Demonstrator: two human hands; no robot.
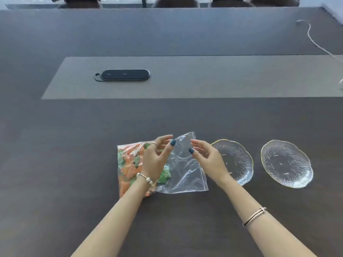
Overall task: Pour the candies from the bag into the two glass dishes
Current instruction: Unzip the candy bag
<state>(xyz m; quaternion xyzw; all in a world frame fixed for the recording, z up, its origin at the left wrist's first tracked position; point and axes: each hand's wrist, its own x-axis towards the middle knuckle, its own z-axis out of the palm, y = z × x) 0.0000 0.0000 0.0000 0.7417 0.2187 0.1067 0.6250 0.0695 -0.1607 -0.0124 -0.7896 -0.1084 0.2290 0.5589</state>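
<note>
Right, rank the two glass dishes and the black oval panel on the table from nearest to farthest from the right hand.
From the right hand:
1. Near glass dish, just beyond the hand on its right.
2. Far glass dish, farther right.
3. Black oval panel, far across the table to the left.

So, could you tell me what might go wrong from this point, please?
Three risks, as I judge them:
1. The bag is thin and floppy; once lifted, the candies may rush out and scatter over the table.
2. Both glass dishes are shallow, so candies could bounce off.
3. The right hand works beside the nearer dish and could knock it.
</note>
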